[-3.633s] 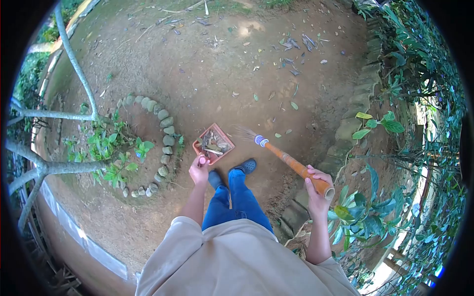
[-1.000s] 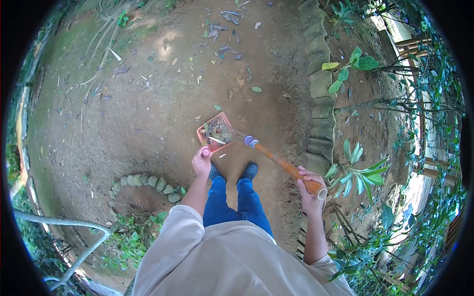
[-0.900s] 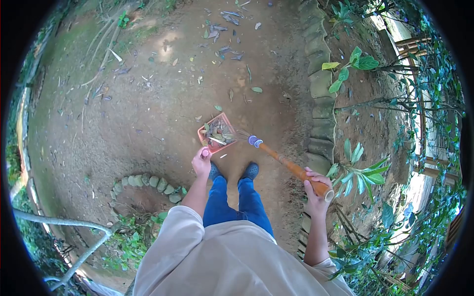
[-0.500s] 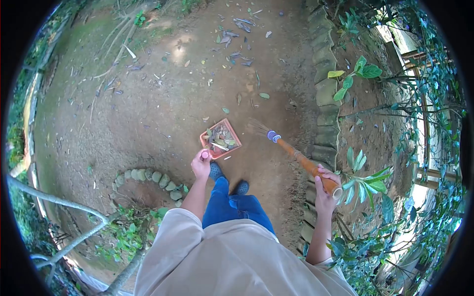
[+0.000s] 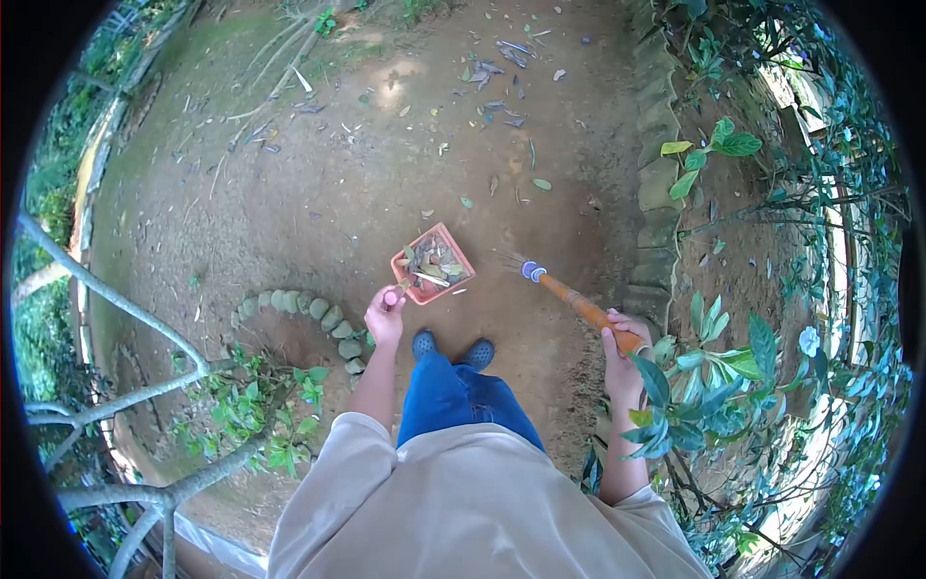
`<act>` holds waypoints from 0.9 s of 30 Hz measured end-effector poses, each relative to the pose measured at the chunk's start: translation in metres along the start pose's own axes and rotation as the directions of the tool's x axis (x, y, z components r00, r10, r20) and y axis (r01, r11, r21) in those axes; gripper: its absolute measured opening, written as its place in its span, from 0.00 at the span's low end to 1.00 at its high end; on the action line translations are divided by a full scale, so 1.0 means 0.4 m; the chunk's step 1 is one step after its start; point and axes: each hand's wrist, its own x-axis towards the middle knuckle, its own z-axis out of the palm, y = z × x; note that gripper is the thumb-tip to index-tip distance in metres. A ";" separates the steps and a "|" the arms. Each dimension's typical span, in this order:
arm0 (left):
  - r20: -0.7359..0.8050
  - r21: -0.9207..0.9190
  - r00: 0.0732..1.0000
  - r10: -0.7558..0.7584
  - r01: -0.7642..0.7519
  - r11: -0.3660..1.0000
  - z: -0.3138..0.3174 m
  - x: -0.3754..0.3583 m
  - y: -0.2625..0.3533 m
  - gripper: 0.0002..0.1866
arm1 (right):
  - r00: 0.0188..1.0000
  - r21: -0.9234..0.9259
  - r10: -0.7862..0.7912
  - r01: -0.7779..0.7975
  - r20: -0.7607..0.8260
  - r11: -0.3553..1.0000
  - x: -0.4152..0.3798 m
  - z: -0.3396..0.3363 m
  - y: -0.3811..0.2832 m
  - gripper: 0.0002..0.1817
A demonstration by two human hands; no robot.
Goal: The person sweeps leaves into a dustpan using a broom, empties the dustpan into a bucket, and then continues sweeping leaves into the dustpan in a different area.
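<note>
My left hand (image 5: pixel 386 318) is closed round the handle end of an orange-pink dustpan (image 5: pixel 422 293), which is held low in front of my feet. Dry and green leaves (image 5: pixel 434 262) lie inside it, with a pale strip among them. Over on the right, my right hand (image 5: pixel 625 352) grips the upper end of a stick broom (image 5: pixel 577 301) with a brown, bamboo-like handle. A purple-and-white binding (image 5: pixel 531 271) holds its thin bristles (image 5: pixel 508 259), which point toward the dustpan a short gap away. Foliage overlaps my right forearm.
Bare soil carries scattered leaves (image 5: pixel 506 58) farther ahead. Tile-like edging (image 5: pixel 658 183) borders a planted bed on the right. An arc of stones (image 5: pixel 318 309) lies left of my feet. Branches (image 5: pixel 125 299) reach in at lower left, and a leafy plant (image 5: pixel 690 405) stands close to my right arm.
My feet now stand side by side. The dustpan and broom have shifted left over the soil with me, and my right hand has come slightly inward and forward. Both grips are unchanged.
</note>
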 end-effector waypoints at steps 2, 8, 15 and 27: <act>-0.009 0.042 1.000 -0.022 0.022 0.999 -0.034 -0.029 -0.007 0.20 | 1.000 -0.007 0.004 -0.004 -0.010 1.000 -0.028 0.011 -0.012 0.12; -0.031 0.114 0.999 -0.044 0.047 0.992 -0.134 -0.102 -0.041 0.19 | 0.998 -0.002 0.038 -0.038 -0.041 0.999 -0.101 0.075 -0.047 0.12; -0.032 0.119 0.994 -0.104 0.107 0.987 -0.230 -0.181 -0.137 0.18 | 1.000 -0.035 0.022 -0.021 0.012 0.999 -0.211 0.156 -0.040 0.12; -0.032 0.027 0.993 -0.117 0.118 0.993 -0.304 -0.236 -0.237 0.18 | 0.972 0.058 0.108 -0.123 0.206 0.991 -0.354 0.190 -0.165 0.12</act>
